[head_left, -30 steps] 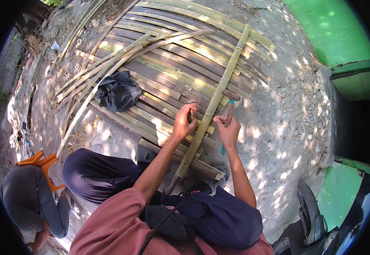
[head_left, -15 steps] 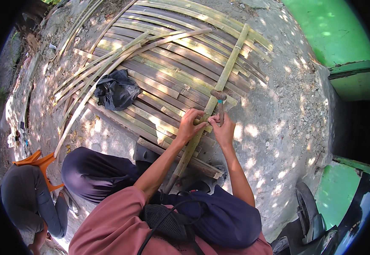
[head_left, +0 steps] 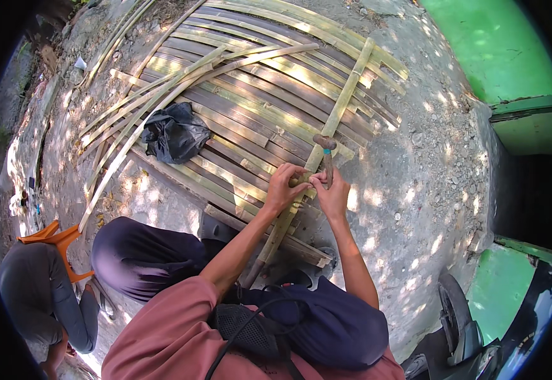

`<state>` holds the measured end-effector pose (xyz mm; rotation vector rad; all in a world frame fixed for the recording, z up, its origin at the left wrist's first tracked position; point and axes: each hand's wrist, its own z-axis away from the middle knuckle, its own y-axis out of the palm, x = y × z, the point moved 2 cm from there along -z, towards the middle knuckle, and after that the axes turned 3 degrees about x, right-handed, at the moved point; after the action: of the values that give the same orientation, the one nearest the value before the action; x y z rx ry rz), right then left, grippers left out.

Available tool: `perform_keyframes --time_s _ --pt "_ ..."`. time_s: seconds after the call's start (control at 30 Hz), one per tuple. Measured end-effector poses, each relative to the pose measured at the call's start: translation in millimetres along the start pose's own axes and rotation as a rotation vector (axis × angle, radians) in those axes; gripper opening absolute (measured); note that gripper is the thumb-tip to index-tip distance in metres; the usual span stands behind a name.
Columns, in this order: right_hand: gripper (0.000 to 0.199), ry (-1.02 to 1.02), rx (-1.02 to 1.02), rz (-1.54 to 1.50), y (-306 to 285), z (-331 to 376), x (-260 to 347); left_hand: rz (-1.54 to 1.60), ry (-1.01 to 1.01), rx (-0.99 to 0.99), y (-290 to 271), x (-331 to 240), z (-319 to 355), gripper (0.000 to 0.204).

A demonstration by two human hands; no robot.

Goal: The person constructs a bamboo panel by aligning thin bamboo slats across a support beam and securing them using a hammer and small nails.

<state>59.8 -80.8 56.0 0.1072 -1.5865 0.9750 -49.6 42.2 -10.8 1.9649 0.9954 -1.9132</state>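
A long bamboo strip (head_left: 345, 95) lies crosswise over the row of bamboo slats (head_left: 244, 123) in front of me. My left hand (head_left: 282, 191) rests at this strip with thumb and fingers pinched together; what they hold is too small to name. Close beside it on the right, my right hand (head_left: 334, 197) grips the hammer (head_left: 328, 157) by its handle, head upward. The thumb and forefinger of my right hand also meet near the left fingertips, over the strip.
Loose bamboo strips (head_left: 155, 101) and a black plastic bag (head_left: 174, 132) lie on the slats. At the lower left another person (head_left: 48, 285) sits on an orange chair (head_left: 65, 244). A green wall (head_left: 497, 50) and a wheel (head_left: 453, 304) are on the right.
Both hands stay together at the strip with almost no movement. The hammer's head has shifted very slightly; the view has moved a little.
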Motion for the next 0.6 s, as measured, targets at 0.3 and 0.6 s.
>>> perform_keyframes --time_s 0.3,0.6 --pt "0.024 0.002 0.007 0.031 1.9 0.6 -3.8 -0.074 0.052 -0.01 7.1 1.0 -3.0 0.028" --pt "0.025 -0.009 -0.036 0.007 7.0 -1.1 -3.6 -0.049 0.0 -0.091 14.4 6.3 -4.9 0.024"
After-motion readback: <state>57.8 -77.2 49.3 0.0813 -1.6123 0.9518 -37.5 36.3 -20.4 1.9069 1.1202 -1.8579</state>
